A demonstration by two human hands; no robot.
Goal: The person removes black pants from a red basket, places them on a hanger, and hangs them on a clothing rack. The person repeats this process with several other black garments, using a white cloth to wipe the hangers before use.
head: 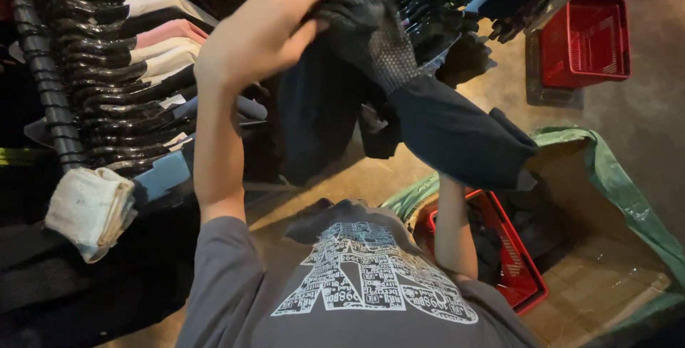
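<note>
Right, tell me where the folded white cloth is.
In the head view the folded white cloth sits low on the left, below the rack of hanging clothes, left of the person's left arm and grey T-shirt.

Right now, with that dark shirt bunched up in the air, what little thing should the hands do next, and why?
Probably pull the dark garment straighter. The left hand pinches its bunched top near the hangers, while the right hand is hidden inside the cloth, so it hangs crumpled above the red basket.
</note>
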